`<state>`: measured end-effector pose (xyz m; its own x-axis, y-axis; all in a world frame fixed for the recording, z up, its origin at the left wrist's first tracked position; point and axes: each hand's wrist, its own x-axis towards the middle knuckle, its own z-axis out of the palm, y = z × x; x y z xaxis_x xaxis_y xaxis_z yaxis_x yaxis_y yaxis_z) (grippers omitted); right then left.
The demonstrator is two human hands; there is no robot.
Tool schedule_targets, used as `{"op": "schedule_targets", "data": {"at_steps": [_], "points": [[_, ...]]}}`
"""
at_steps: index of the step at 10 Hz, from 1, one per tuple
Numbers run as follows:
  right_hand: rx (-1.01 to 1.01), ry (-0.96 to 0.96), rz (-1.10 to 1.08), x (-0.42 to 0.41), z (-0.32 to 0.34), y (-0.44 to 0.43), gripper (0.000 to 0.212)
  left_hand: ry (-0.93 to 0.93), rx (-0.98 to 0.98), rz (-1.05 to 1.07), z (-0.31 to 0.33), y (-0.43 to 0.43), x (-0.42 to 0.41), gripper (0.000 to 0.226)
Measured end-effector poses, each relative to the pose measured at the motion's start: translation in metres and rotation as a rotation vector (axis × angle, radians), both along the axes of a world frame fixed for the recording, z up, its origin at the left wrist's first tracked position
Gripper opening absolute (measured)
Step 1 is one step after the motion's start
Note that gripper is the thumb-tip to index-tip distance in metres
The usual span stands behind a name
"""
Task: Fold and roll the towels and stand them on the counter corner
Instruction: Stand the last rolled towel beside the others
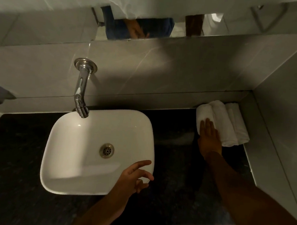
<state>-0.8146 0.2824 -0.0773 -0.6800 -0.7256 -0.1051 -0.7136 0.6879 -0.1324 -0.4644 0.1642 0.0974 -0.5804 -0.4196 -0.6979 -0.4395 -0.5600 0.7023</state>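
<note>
Three rolled towels (pixel 223 123) stand touching in the counter's (pixel 175 168) far right corner, the right hand (pixel 209 136) laid flat and open against the leftmost, the left hand (pixel 135 175) loose and empty; probably just a final nudge remains.

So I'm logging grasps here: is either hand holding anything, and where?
Nothing is gripped. The right hand lies flat against the leftmost rolled towel; the left hand is empty.

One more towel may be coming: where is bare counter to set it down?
Free: dark counter between basin and rolled towels, and left of the basin. Crowded: the right corner, where the right hand lies flat on the towels. Left hand hovers open at the basin's rim.
</note>
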Motion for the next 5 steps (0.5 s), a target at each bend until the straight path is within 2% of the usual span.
{"op": "schedule_targets", "data": {"at_steps": [1, 2, 3, 4, 5], "points": [[-0.024, -0.007, 0.025, -0.012, 0.007, -0.001, 0.079, -0.007, -0.007, -0.007, 0.002, 0.002, 0.004, 0.035], [0.025, 0.003, 0.01, -0.008, 0.003, 0.002, 0.08, -0.01, -0.097, -0.028, 0.012, 0.008, 0.015, 0.034], [0.07, 0.022, -0.024, 0.017, 0.011, 0.007, 0.083, -0.026, -0.303, -0.095, 0.016, 0.009, 0.027, 0.034], [-0.029, 0.032, -0.094, 0.055, 0.031, 0.012, 0.081, -0.025, -0.699, -0.212, 0.009, 0.003, 0.041, 0.042], [-0.166, 0.041, -0.139, 0.101, 0.059, -0.007, 0.076, -0.059, -1.185, -0.231, 0.015, -0.018, 0.044, 0.044]]}}
